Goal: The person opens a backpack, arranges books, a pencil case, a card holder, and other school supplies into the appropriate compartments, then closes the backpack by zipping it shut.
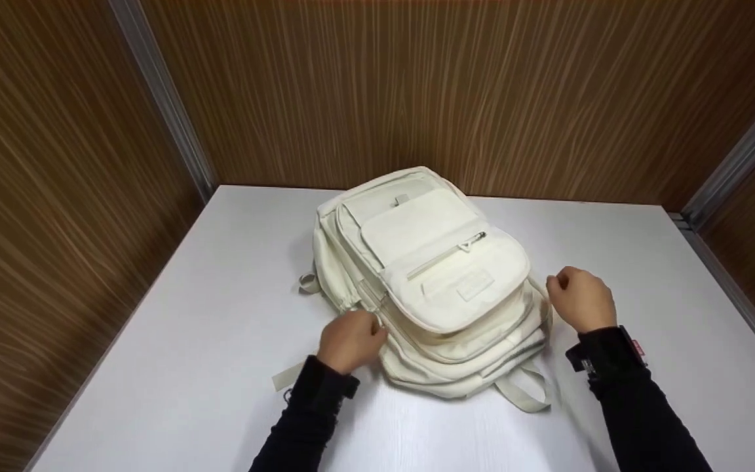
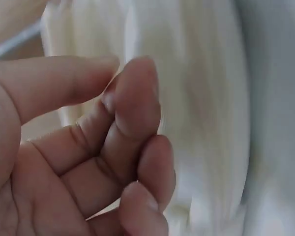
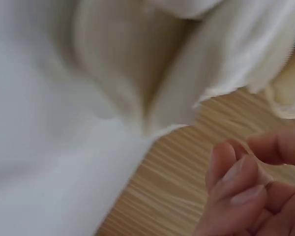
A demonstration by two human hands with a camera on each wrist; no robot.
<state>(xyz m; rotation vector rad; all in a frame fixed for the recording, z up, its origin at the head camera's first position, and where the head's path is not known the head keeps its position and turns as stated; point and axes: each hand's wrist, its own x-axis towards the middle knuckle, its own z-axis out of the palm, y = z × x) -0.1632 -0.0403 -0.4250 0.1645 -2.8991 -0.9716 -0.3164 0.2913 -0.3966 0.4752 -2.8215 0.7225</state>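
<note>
A cream backpack lies on the white table with its front pocket facing up. On that front are a zipper and a small stitched label. My left hand is by the bag's near left side, thumb tip close to the forefinger and the other fingers loosely bent. Nothing shows between them in the left wrist view. Off the bag's right side is my right hand, its fingers loosely curled, with no held thing visible. Folds of the bag appear blurred beside it.
A webbing loop sticks out at the bag's near end, and a strap end lies at its left. Wood-grain panels stand behind and on both sides of the white table.
</note>
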